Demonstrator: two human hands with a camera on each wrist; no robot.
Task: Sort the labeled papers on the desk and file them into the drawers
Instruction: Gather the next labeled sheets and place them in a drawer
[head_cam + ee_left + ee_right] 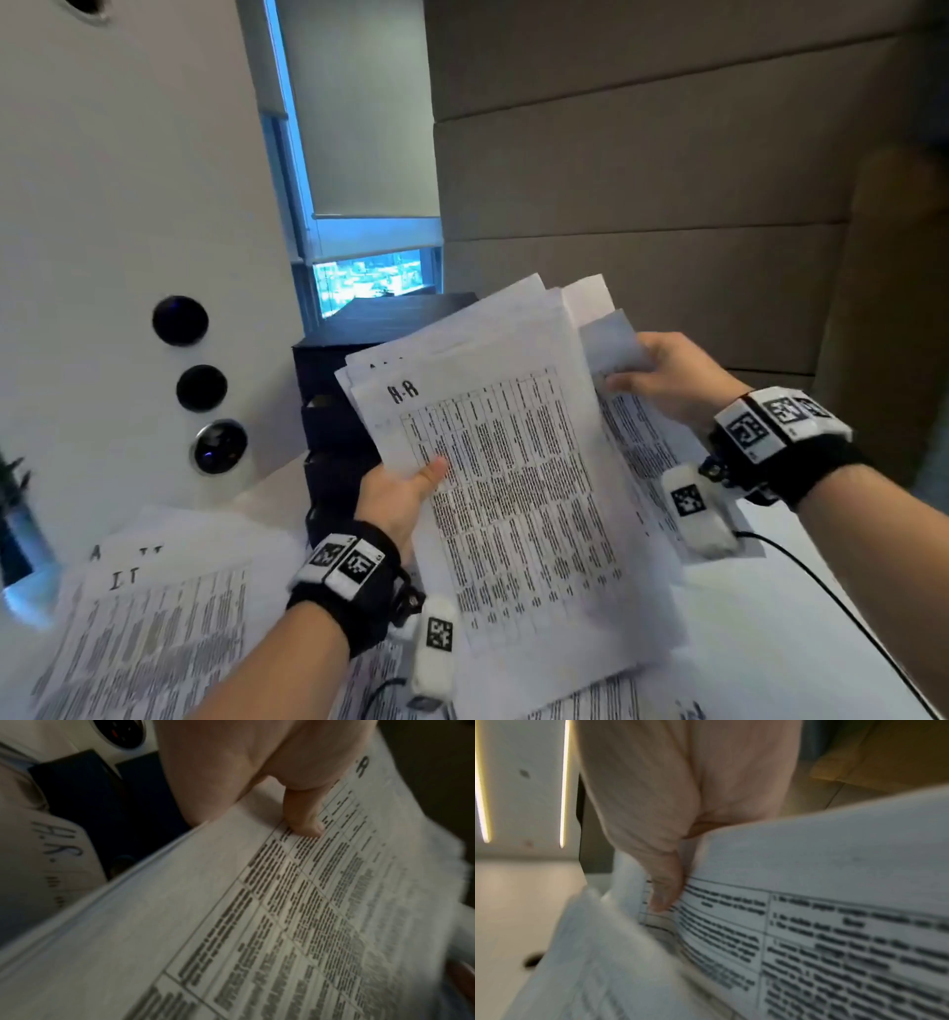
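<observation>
- Head view showed the left hand (398,493) gripping a sheaf of printed papers (513,488) by its left edge, thumb on top across the table of text, the top sheet marked "H.R" in its upper corner.
- The right hand (667,375) pinched a separate sheet (613,342) at the sheaf's right side, thumb over its printed face and fingers behind, as the right wrist view confirmed.
- The sheaf was raised above the white desk (801,616), in front of the black drawer unit (334,390).
- More labelled sheets (149,632) lay on the desk at the left, their marks too blurred to read with certainty.
- The step in hand looked like leafing through the sheaf to check labels. Doing it well would mean fanning only the corners where the marks sit, keeping the left thumb firm so the pages do not slide, and peeling one sheet at a time.
- Loose sheets could slip out and mix with the desk pile.
</observation>
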